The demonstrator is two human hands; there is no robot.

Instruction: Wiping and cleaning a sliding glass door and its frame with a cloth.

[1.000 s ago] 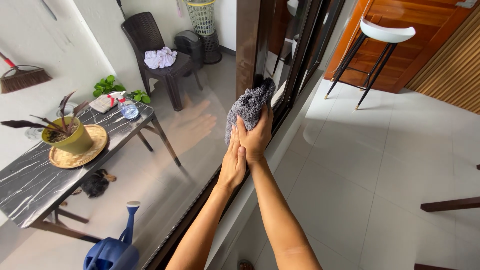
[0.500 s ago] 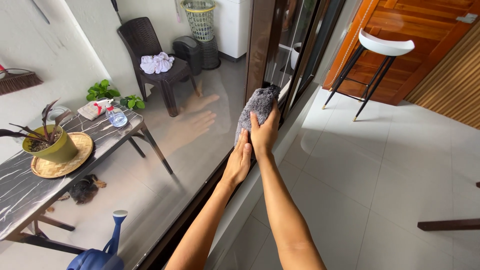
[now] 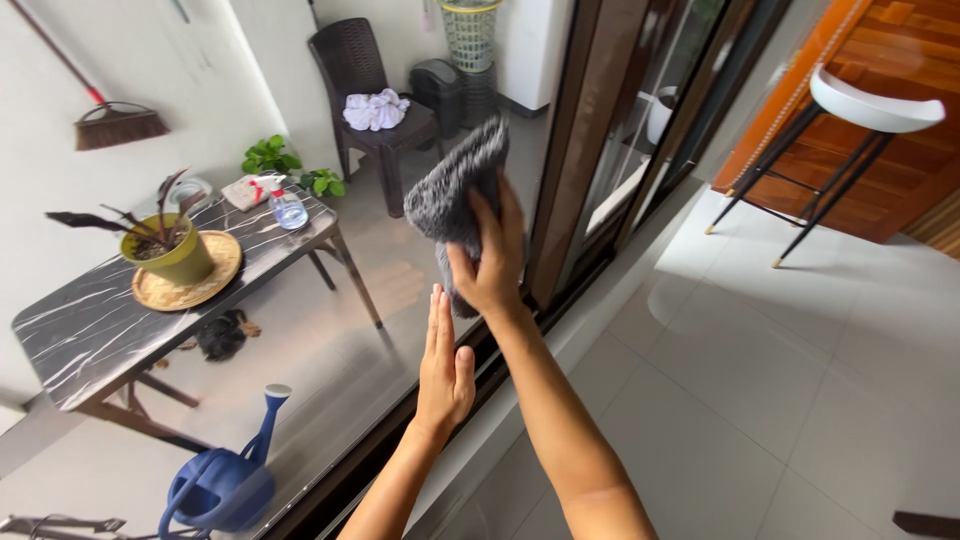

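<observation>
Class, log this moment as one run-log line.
right hand: presses grey cloth on glass door | left hand: flat on glass, below cloth

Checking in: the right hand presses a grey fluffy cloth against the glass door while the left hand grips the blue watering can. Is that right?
Not quite. The left hand rests flat and open on the glass door, not on the blue watering can, which stands outside beyond the glass. The right hand does press the grey fluffy cloth there, as the head view shows.

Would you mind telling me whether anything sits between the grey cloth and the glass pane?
Nothing visible does: the right hand presses the grey cloth straight onto the glass pane, while the left hand lies flat below it.
</observation>
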